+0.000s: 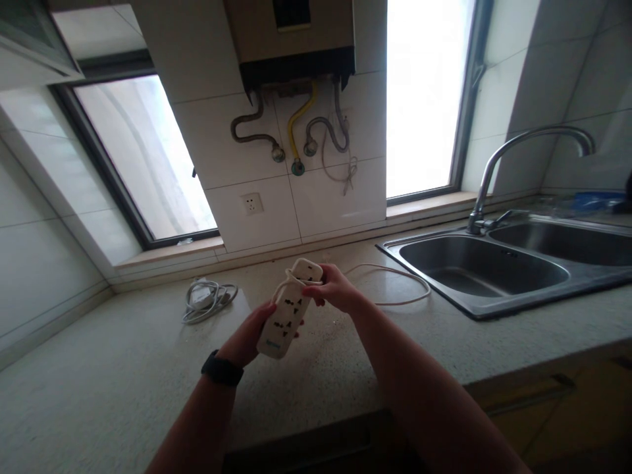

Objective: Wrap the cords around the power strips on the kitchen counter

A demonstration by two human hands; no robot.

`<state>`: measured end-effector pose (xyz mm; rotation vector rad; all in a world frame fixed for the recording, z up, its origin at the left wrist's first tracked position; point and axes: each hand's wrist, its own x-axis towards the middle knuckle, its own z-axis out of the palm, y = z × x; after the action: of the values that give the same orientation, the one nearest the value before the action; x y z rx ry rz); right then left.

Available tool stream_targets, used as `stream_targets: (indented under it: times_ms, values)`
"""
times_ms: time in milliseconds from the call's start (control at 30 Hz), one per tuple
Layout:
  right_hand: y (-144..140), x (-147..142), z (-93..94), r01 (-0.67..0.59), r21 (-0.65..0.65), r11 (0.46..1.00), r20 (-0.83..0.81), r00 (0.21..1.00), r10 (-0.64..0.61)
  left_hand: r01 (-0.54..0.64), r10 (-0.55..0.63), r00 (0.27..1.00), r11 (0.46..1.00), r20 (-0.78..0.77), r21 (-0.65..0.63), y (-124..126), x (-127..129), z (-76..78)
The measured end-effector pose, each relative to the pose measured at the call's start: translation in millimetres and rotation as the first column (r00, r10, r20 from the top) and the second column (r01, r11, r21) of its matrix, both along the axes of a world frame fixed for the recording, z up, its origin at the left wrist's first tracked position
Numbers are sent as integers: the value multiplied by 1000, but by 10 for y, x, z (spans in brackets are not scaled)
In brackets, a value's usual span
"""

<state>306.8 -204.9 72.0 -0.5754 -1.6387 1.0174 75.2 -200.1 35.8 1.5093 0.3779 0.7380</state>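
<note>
A white power strip (280, 334) is held tilted above the counter, its socket face turned up toward me. My left hand (251, 332) wraps round its lower left side, fingertips showing past the far edge. Near the strip's upper end, my right hand (333, 289) pinches the white cord (292, 280), which crosses over the strip's face. More of this pale cord (417, 278) seems to loop across the counter to the right of my right hand; where it joins is hidden. On my left wrist sits a dark watch (222, 368).
A coiled grey-white cable with a white block (201, 296) lies on the counter (123, 368) to the left. At right is a double steel sink (474, 296) with a tall faucet (486, 178). A wall socket (251, 203) sits below a water heater (296, 39) with hoses.
</note>
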Motion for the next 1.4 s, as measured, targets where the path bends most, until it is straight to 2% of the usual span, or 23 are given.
stream_targets:
  times_ms: [33,67,100,133,167,200,233,267,333,400,467,533,600,700,800,967,1033,1100,1200,1300,1400]
  values:
    - [24,-6,-8,63,2,998,-6,998,-63,-161,164,986,975,-8,154,18,16,-15]
    - [49,-17,-20,128,3,992,-8,992,-128,-301,319,948,894,1,333,38,37,-37]
    - [72,-34,-36,194,2,981,-6,981,-194,-396,449,893,761,25,514,56,64,-65]
    - [93,-58,-57,256,0,967,0,967,-256,-436,547,835,599,55,671,71,97,-99]
    - [110,-87,-81,313,0,950,7,950,-313,-424,619,781,436,77,794,83,137,-136]
    - [122,-121,-106,363,1,932,16,932,-363,-390,675,731,299,95,871,92,181,-173]
    - [130,-158,-130,399,4,917,27,917,-399,-347,715,692,204,104,915,98,230,-209]
    - [131,-196,-150,419,11,908,39,907,-419,-322,745,657,144,112,936,103,278,-242]
    - [118,-264,-175,426,30,904,56,903,-427,-328,805,575,64,145,943,113,359,-286]
    - [89,-305,-171,428,46,903,78,900,-430,-332,848,504,15,163,943,128,392,-294]
    - [50,-309,-141,431,59,901,127,892,-435,-314,868,469,-7,162,949,140,367,-267]
    - [15,-277,-98,398,68,915,191,895,-403,-311,871,468,5,148,950,141,297,-218]
    - [-7,-217,-59,320,79,944,250,910,-329,-348,864,490,70,118,935,129,216,-167]
    - [2,-107,-27,190,140,972,314,922,-225,-399,822,568,239,34,885,95,124,-102]
    - [49,-3,-29,112,173,979,356,919,-168,-390,729,682,421,-50,819,56,74,-54]
    - [115,139,-45,9,40,999,265,964,-19,-297,454,879,761,-147,576,25,19,-40]
    - [108,173,-34,-10,-4,1000,221,975,11,-227,327,934,855,-145,466,23,8,-55]
    - [87,185,-16,-26,-51,998,165,986,34,-162,226,965,913,-134,374,17,13,-77]
    - [57,158,6,-42,-79,996,94,994,49,-81,105,991,966,-86,247,-6,54,-118]
    - [43,100,9,-68,-95,993,40,997,72,1,-5,1000,992,30,126,-50,125,-159]
    - [25,54,6,-114,-103,988,38,992,119,116,-118,982,993,150,20,-115,196,-171]
